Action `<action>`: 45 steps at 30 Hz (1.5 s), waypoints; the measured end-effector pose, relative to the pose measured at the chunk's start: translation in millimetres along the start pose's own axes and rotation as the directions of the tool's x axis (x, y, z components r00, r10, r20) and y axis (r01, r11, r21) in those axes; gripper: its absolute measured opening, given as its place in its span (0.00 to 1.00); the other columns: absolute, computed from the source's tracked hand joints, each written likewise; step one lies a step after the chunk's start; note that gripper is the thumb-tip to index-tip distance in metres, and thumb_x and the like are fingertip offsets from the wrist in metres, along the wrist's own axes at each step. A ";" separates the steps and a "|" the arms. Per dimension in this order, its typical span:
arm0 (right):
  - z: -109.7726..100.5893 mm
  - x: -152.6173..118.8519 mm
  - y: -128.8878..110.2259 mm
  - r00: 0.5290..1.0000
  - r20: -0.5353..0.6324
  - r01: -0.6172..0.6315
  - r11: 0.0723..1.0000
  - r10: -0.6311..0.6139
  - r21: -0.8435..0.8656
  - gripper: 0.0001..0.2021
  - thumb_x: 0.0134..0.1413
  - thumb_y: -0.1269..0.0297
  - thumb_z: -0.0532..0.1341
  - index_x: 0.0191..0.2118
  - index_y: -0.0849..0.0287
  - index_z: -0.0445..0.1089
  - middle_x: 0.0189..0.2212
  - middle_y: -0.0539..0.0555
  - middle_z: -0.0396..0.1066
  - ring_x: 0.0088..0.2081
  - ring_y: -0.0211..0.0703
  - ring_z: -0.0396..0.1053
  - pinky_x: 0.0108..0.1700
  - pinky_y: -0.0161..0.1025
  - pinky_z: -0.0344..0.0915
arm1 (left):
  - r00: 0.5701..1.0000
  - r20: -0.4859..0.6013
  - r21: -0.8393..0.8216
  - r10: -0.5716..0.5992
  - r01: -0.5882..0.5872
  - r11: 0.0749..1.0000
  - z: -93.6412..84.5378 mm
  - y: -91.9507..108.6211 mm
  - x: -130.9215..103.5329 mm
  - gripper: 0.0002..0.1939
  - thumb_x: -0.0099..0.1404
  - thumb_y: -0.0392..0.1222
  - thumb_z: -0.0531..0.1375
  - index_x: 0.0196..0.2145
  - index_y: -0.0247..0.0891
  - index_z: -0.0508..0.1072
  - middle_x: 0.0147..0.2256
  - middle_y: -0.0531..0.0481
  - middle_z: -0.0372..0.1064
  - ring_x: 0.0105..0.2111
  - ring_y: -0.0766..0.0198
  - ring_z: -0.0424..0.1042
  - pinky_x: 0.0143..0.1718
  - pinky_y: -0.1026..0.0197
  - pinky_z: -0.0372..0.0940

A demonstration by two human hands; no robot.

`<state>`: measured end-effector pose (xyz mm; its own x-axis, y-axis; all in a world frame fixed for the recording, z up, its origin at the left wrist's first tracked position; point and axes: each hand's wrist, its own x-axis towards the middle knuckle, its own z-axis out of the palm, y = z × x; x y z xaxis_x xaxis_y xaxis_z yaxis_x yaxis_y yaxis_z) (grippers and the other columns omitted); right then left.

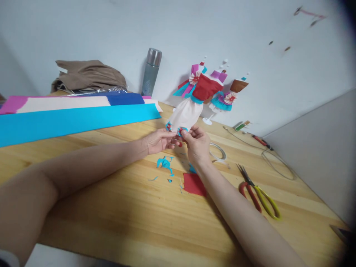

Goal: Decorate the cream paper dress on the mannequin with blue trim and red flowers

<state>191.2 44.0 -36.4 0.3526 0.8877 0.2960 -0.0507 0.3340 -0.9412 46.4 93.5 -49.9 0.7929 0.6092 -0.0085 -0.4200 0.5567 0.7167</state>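
A small doll dress with a red top [206,87] and a cream skirt [185,113] stands tilted in the middle of the view. Two blue and red flowers sit at its hem, one at the left corner [168,126] and one nearer the middle [180,131]. My right hand [198,142] pinches the hem at the middle flower, thumb on top. From the left, my left hand [161,141] holds the hem between thumb and fingers, just beside that flower. Blue paper scraps [164,163] and a red piece [194,184] lie below my hands.
Scissors [251,185] lie at the right, near a tape roll [218,151] and a looped cable [278,168]. Blue sheets [78,120], brown cloth [91,74] and a flask [151,72] are at the back left. Small dressed stands [230,97] are behind the dress.
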 end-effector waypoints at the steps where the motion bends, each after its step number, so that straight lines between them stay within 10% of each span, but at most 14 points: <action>1: -0.1 -0.4 -0.6 1.000 0.000 -0.009 1.000 0.009 0.006 0.20 0.36 0.55 0.75 0.34 0.55 0.69 0.27 0.48 0.76 0.24 0.37 0.71 0.27 0.36 0.68 | 1.000 -0.006 0.002 0.002 -0.002 1.000 0.0 -0.1 0.0 0.05 0.63 0.33 0.63 0.38 0.31 0.76 0.32 0.45 0.77 0.30 0.67 0.75 0.28 0.67 0.64; 22: -8.7 -4.3 1.3 0.997 0.077 -0.037 0.998 0.033 0.052 0.16 0.49 0.48 0.68 0.31 0.54 0.68 0.24 0.47 0.68 0.22 0.37 0.63 0.25 0.37 0.63 | 0.999 -0.037 0.048 0.033 -0.031 0.998 1.8 -0.7 -0.9 0.05 0.64 0.34 0.63 0.38 0.29 0.76 0.31 0.45 0.75 0.30 0.68 0.74 0.28 0.68 0.64; 45: 4.4 -6.6 -10.8 1.000 0.002 -0.009 1.000 0.009 -0.018 0.18 0.38 0.60 0.71 0.37 0.57 0.68 0.25 0.46 0.72 0.23 0.34 0.65 0.22 0.32 0.57 | 0.999 -0.013 0.064 0.043 -0.042 0.997 1.9 -3.1 0.8 0.09 0.59 0.33 0.68 0.38 0.31 0.76 0.32 0.46 0.76 0.28 0.69 0.73 0.27 0.67 0.62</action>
<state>185.2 36.0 -27.4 0.3504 0.8914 0.2873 -0.0369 0.3197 -0.9468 49.3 91.2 -50.9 0.7684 0.6398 0.0131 -0.4236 0.4931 0.7599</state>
